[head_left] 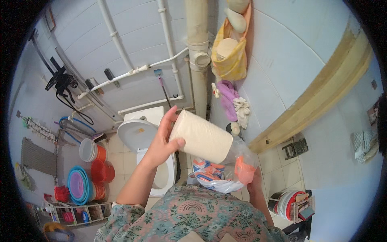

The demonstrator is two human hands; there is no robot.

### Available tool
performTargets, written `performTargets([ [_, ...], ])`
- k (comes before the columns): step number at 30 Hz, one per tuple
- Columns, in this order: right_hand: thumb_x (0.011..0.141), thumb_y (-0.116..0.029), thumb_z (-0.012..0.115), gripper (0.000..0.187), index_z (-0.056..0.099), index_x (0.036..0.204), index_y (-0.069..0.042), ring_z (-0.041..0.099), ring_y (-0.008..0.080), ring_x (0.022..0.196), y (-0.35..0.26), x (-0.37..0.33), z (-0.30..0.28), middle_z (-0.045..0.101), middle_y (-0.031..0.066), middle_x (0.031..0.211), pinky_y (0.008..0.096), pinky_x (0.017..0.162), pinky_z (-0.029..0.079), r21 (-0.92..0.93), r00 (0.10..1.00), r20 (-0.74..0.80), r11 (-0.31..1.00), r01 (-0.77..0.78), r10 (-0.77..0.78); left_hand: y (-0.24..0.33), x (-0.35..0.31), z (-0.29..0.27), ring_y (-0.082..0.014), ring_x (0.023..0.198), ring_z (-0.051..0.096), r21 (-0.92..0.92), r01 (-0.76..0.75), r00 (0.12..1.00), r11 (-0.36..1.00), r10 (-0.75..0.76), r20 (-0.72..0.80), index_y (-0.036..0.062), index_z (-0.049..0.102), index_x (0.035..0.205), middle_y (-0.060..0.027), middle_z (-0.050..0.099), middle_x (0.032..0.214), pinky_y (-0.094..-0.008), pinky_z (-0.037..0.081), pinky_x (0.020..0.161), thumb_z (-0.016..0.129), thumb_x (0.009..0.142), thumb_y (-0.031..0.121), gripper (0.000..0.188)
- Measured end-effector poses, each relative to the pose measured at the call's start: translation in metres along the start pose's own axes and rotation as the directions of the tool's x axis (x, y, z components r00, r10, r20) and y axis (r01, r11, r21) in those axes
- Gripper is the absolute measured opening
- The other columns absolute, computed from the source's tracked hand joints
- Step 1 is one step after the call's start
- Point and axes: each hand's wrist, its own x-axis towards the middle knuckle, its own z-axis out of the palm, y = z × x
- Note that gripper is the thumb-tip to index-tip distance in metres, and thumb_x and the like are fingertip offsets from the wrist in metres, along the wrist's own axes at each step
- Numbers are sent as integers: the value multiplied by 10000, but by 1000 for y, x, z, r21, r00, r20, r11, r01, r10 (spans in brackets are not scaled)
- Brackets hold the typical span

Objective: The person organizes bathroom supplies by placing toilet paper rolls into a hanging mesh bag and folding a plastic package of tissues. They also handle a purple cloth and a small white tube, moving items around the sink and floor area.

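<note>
My left hand (165, 139) grips one end of a cream-coloured toilet paper roll (203, 136), fingers behind it and thumb on its near side. The roll is tilted, its other end low and to the right, up against a clear plastic bag (221, 184) with orange and blue print. My right hand (254, 184) is at the bag's right side, by an orange part of the plastic. Its fingers are mostly hidden by the bag, though it appears to hold it up. Below and left of the roll stands a white toilet (164, 177) with its lid raised.
At left are stacked blue basins (76, 185), a red bucket (101, 171) and a white rack (78, 213). A yellow cloth bag (231, 60) and a purple cloth (228, 99) hang on the right wall. Lower right stands a bucket (284, 203); a drain pipe (198, 60) rises behind.
</note>
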Motion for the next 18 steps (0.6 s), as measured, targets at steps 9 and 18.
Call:
performTargets([
  [9,875,-2,452,418,403,1290,-15,521,221,1086,-43,-12,37,500,104,1231,349,903,446,-178,989,67,974,140,-130,-46,70,-37,-268,1208,406,302,-64,939,951,160,-305,30,237,1371,-168,370,1327,-370,355,992,705,712,183,823],
  [18,910,-62,435,387,377,1292,-30,524,232,1076,-49,-34,71,513,103,1186,380,852,476,-3,993,-103,999,54,-54,-49,215,-50,-293,1183,433,470,-135,912,872,295,-285,12,352,1287,-168,412,1280,-357,371,979,697,692,293,743],
])
